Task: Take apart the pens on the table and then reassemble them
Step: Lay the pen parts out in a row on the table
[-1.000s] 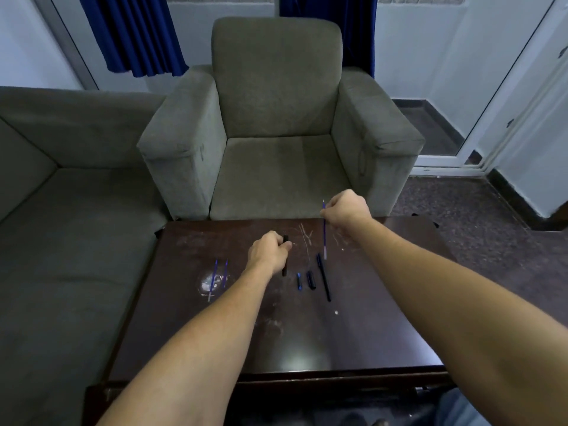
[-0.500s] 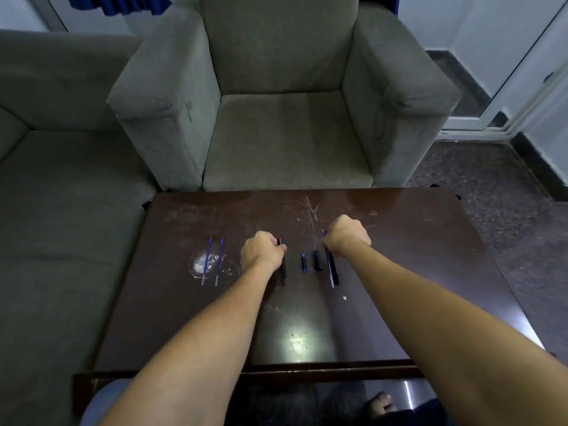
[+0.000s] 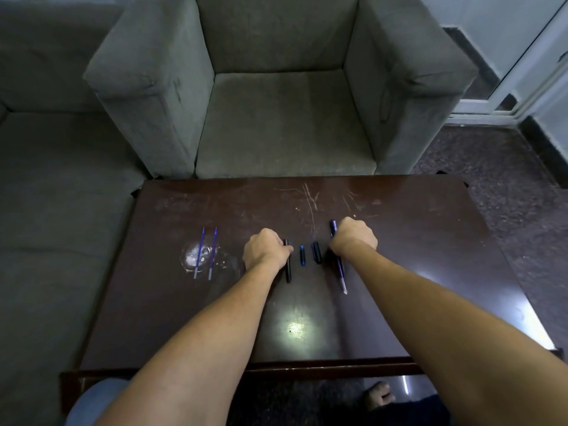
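Carefully is how I would run this step: I judge the blue shaft (image 3: 339,265), whose thin tip points back toward me, has to meet the barrel (image 3: 288,269). So I would lift both just off the tabletop (image 3: 399,272), line them up end to end and slide one into the other without forcing, keeping clear of the loose bits between. Both seem to lie flat, side by side and apart. The left hand (image 3: 266,250) is curled, thumb and fingers pinching the barrel near its far end. The right hand (image 3: 353,238) is clenched round the shaft's far half. Between the hands rest a blue stub (image 3: 302,255) and a black cap (image 3: 316,252), untouched. Off to the left lie two refills (image 3: 206,253), parallel. Beyond the tabletop stands a grey armchair (image 3: 276,118).
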